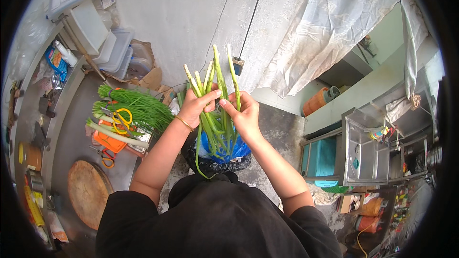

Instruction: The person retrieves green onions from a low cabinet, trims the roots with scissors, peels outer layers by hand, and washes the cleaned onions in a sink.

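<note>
Several long green vegetable stalks with pale cut ends (218, 75) stand upright between my hands, their leafy ends hanging down. My left hand (200, 105) is closed around a bunch of them, its thumb towards the middle. My right hand (244, 109) pinches one or more stalks at the right of the bunch. Beneath the leaves is a bin or bag lined with black plastic (238, 165), with blue plastic (238, 147) inside. On the metal table at the left lie bundles of thin green leaves (140, 105), yellow-handled scissors (122, 121) and thick white-stemmed stalks (118, 135).
A round wooden chopping board (88, 191) and orange-handled scissors (107, 158) rest on the metal table (68, 139). Plastic boxes (116, 52) are stacked at its far end. At the right stand a metal sink (367, 154), a teal container (321, 159) and an orange gas cylinder (315, 102).
</note>
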The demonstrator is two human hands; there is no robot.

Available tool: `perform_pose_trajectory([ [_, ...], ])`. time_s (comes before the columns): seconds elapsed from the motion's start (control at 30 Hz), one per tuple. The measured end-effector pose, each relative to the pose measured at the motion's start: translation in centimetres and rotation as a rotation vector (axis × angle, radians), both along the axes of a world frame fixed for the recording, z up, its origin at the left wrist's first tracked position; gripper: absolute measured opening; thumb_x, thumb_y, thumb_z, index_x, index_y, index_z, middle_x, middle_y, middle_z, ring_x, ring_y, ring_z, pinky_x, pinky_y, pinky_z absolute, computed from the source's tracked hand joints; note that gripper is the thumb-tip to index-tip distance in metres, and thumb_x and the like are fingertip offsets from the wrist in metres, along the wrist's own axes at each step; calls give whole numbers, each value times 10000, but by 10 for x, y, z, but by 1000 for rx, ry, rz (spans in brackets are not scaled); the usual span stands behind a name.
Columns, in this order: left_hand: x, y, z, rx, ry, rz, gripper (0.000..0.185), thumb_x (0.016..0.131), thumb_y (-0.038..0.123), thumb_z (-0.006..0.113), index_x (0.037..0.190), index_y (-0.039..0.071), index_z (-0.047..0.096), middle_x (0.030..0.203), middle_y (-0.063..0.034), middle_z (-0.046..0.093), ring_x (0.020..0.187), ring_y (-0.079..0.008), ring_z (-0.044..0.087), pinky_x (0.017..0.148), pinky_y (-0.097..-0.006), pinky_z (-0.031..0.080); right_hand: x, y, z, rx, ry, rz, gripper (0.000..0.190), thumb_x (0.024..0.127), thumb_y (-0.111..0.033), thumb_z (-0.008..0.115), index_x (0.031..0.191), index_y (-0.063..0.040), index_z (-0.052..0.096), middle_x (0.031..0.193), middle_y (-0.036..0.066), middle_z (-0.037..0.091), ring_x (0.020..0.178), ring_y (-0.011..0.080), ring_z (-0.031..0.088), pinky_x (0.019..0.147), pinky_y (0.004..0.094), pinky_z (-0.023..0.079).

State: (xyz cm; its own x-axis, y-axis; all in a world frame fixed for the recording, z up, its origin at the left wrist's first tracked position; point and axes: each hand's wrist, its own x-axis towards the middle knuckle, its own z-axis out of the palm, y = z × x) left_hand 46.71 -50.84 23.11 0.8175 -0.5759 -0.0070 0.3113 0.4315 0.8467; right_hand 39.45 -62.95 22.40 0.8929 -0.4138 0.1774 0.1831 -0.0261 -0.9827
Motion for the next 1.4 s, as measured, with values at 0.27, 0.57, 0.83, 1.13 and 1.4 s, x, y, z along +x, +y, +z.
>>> perform_pose_trajectory([
  [0.27,13,3,9,61,-42,36,129,775,58,633,848,8,539,685,9,509,446,-33,373,410,-193,296,9,-17,23,121,112,66,53,792,-104,652,784,-59,626,630,-41,565,496,21,394,451,176,289],
  [0.57,28,22,15,43,-9,127,162,787,70,615,904,27,511,745,-1,507,420,-38,359,429,-207,299,-7,-76,22,97,231,-72,100,762,-141,692,770,-75,616,572,-72,476,457,18,341,421,188,237],
  [0.83,35,42,22,-13,-8,201,135,780,64,617,875,29,527,718,2,506,409,-40,355,421,-215,302,-21,-118,15,67,219,-255,178,774,-120,669,925,-35,629,627,-58,497,461,17,338,415,186,251],
  [1.13,29,39,20,65,-62,172,112,784,57,609,862,38,531,686,11,498,412,-35,364,419,-201,303,-24,-112,4,-199,130,-405,152,756,-139,682,849,-27,636,589,-51,499,452,24,338,417,188,255],
  [1.4,0,7,15,162,-129,65,156,778,101,653,862,21,550,650,23,503,442,-29,390,394,-183,286,-6,-25,47,-168,24,108,213,746,-89,689,930,5,638,814,53,634,774,110,593,695,241,472],
])
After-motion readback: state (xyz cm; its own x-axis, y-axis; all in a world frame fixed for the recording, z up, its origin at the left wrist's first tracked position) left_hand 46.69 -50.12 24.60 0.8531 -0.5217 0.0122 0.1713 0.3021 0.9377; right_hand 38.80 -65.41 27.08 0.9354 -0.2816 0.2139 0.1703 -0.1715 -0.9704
